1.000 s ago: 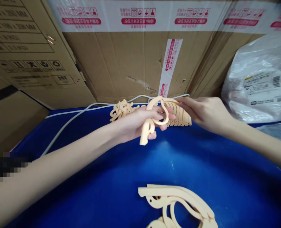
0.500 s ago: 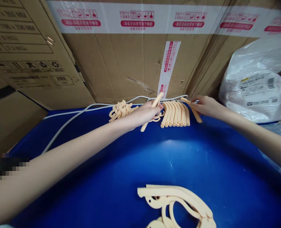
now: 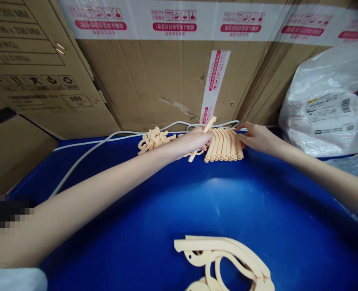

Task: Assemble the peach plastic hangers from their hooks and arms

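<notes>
My left hand (image 3: 199, 139) is closed round one cream plastic hanger arm (image 3: 209, 124), held slantwise at the left end of a row of similar curved hanger arms (image 3: 224, 145). These lie side by side on the blue surface. At the row's right end my right hand (image 3: 253, 135) has its fingers on the outermost hanger arm (image 3: 239, 149); part of that arm is hidden by the fingers. Left of the row is a heap of small cream hooks (image 3: 155, 139). More hook pieces show partly under my left hand.
Close to me lie folded cream hanger pieces (image 3: 227, 243) on the blue surface (image 3: 154, 210). A white cable (image 3: 97, 147) runs along the back, before cardboard boxes (image 3: 154, 81). A clear plastic bag with a label (image 3: 321, 105) stands at the right.
My right hand has moved left, bringing its hanger arm from a tilted position apart from the row up against the right end. My left hand has shifted slightly right with its hanger arm.
</notes>
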`<state>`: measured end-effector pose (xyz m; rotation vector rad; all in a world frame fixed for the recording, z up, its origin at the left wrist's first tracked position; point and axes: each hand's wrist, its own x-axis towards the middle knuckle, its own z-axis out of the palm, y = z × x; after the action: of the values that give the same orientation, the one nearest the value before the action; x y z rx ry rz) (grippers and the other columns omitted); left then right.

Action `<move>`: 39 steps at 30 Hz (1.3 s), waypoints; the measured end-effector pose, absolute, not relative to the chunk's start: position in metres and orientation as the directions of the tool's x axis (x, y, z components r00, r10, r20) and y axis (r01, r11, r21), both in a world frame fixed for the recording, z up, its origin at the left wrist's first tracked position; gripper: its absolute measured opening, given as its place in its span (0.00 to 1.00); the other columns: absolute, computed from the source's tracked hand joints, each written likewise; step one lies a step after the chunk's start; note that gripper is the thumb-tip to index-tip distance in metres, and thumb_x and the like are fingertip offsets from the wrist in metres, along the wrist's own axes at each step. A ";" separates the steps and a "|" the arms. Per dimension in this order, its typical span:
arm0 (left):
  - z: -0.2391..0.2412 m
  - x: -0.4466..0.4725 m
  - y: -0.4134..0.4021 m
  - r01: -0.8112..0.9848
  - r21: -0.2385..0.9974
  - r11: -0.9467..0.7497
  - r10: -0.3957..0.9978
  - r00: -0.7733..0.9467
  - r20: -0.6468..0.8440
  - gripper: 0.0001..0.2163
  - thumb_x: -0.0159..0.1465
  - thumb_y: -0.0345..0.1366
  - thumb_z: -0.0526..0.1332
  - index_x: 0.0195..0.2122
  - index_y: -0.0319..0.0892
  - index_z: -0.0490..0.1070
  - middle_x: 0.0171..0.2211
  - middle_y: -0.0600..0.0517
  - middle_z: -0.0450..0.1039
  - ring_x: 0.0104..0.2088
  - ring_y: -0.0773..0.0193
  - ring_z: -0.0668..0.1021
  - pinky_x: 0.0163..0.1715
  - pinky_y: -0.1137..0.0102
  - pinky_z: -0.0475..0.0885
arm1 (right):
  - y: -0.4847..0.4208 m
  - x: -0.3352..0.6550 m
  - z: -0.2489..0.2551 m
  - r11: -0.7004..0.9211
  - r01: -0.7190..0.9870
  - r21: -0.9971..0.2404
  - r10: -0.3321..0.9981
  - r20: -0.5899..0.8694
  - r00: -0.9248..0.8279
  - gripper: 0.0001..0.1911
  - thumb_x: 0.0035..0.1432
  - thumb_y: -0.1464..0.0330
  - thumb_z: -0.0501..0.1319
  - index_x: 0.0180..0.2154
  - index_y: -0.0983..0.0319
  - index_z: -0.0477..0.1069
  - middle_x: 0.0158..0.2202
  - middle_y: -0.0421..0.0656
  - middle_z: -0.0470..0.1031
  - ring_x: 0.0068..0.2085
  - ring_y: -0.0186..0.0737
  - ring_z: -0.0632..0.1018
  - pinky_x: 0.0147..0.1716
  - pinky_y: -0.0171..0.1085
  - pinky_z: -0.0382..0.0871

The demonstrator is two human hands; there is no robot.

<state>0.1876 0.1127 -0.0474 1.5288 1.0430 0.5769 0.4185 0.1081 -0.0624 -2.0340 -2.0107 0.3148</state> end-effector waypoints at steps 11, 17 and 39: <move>-0.049 0.189 0.116 0.302 0.953 0.009 0.856 0.491 -0.164 0.01 0.62 0.29 0.58 0.32 0.40 0.66 0.41 0.46 0.73 0.40 0.63 0.76 0.36 0.70 0.70 | 0.102 0.415 -0.054 -0.035 0.912 -0.408 0.999 -0.021 0.029 0.14 0.60 0.69 0.58 0.48 0.64 0.70 0.22 0.41 0.77 0.21 0.39 0.72 0.28 0.39 0.65; -0.031 0.188 0.111 0.240 0.961 -0.139 0.910 0.413 0.028 0.24 0.73 0.55 0.42 0.32 0.42 0.66 0.31 0.50 0.68 0.36 0.60 0.75 0.32 0.69 0.67 | 0.076 0.383 -0.034 0.181 0.833 -0.522 0.979 0.180 -0.099 0.21 0.66 0.51 0.53 0.34 0.59 0.73 0.23 0.42 0.74 0.24 0.38 0.71 0.25 0.37 0.60; -0.010 0.122 0.085 0.378 0.646 -0.663 0.698 0.625 0.351 0.19 0.71 0.39 0.51 0.22 0.43 0.54 0.21 0.58 0.51 0.22 0.70 0.57 0.25 0.69 0.52 | 0.066 0.366 -0.006 0.451 0.600 -0.661 0.891 0.288 -0.351 0.15 0.60 0.54 0.63 0.39 0.58 0.77 0.26 0.39 0.74 0.25 0.34 0.69 0.24 0.34 0.58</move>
<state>0.1221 0.0846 -0.0103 2.3251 0.8433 0.8108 0.3655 0.0656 -0.0059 -1.2412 -2.0772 0.5993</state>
